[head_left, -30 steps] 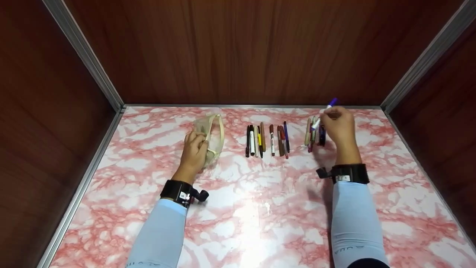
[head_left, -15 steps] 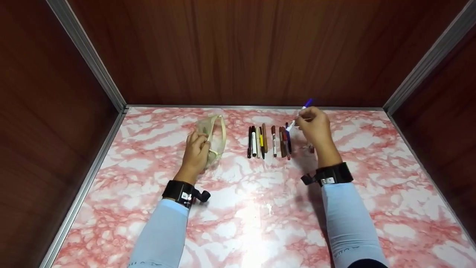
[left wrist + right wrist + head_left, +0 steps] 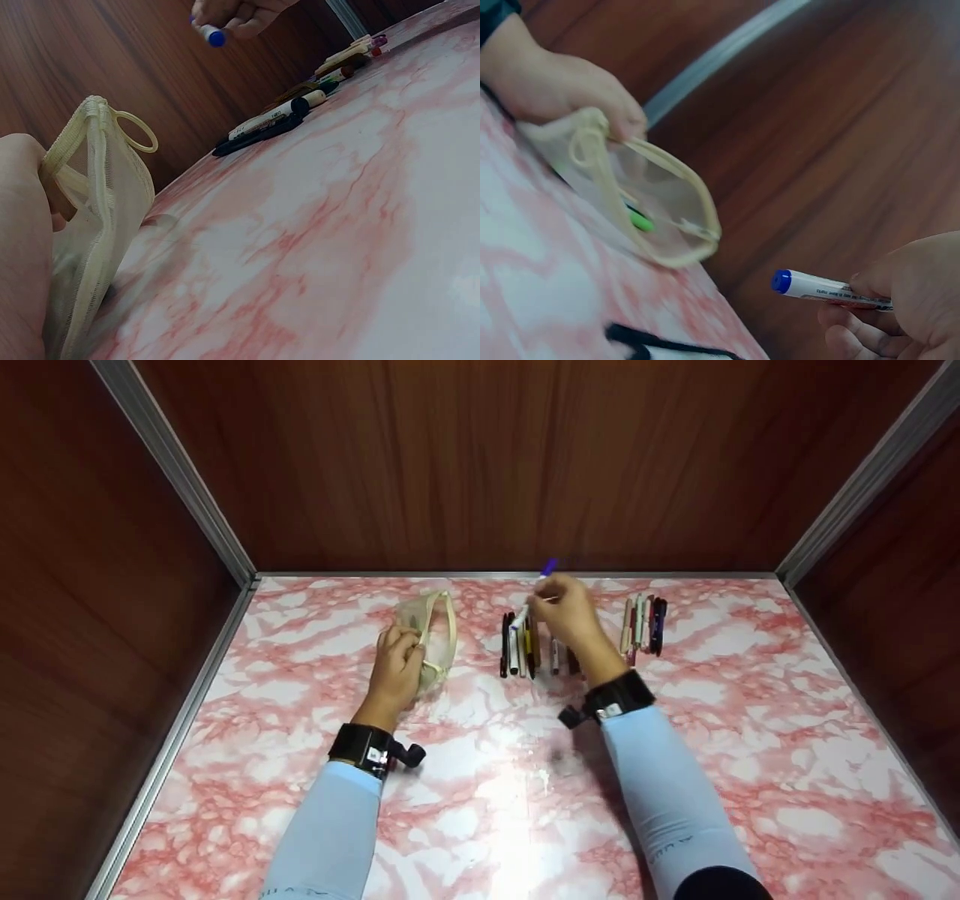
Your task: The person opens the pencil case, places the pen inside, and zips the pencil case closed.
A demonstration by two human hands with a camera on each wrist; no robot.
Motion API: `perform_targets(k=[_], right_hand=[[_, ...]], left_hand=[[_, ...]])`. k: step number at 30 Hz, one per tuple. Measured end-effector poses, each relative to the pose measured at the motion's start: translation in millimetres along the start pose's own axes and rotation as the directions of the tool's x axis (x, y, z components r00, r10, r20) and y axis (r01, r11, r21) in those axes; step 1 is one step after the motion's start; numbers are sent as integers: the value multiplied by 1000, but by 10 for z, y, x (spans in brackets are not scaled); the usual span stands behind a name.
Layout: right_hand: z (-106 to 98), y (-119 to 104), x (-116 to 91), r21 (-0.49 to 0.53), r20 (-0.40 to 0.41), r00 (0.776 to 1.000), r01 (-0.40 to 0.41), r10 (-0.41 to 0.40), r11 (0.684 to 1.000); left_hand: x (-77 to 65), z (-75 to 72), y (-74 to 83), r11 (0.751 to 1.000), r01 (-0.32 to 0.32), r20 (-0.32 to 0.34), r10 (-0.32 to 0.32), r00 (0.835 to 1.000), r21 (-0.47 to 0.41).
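My left hand (image 3: 397, 664) grips the edge of a cream mesh zipper pouch (image 3: 442, 641), whose mouth gapes toward the right. Inside the pouch a green-tipped pen (image 3: 640, 220) shows in the right wrist view. Between thumb and fingers my right hand (image 3: 568, 611) pinches a white marker (image 3: 817, 289) with blue ends. That marker tilts above the middle pens, its lower end overlapping a white marker with a black cap (image 3: 514, 652) in the head view. In the left wrist view the blue end (image 3: 216, 37) points toward the pouch.
Several pens lie side by side right of the pouch, including a yellow and black pen (image 3: 529, 649); some are partly hidden under my right hand. Another group of pens (image 3: 639, 622) lies farther right. Wooden panels (image 3: 480, 465) enclose the marbled table (image 3: 465, 780) at back and sides.
My right hand has carried the blue-ended marker leftward from the right pen group to over the middle pens, uncovering the right group. My left hand stays on the pouch.
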State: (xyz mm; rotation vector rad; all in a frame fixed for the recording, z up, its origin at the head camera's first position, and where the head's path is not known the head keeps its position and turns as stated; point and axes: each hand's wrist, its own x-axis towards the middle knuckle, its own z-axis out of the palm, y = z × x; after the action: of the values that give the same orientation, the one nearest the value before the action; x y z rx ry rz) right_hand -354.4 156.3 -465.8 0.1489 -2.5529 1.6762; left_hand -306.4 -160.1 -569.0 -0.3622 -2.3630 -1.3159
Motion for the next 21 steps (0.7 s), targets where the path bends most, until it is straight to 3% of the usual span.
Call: perform_targets(k=[5, 13, 21], right_hand=[[364, -59, 35, 18, 8, 997, 71, -72, 997], [793, -80, 17, 34, 117, 990, 72, -75, 997], [1037, -68, -23, -14, 154, 984, 97, -94, 995]], left_hand=[[3, -10, -10, 1000, -17, -10, 17, 1000, 1], [24, 67, -157, 998, -42, -52, 41, 998, -38], [2, 23, -32, 1000, -15, -32, 15, 999, -20]])
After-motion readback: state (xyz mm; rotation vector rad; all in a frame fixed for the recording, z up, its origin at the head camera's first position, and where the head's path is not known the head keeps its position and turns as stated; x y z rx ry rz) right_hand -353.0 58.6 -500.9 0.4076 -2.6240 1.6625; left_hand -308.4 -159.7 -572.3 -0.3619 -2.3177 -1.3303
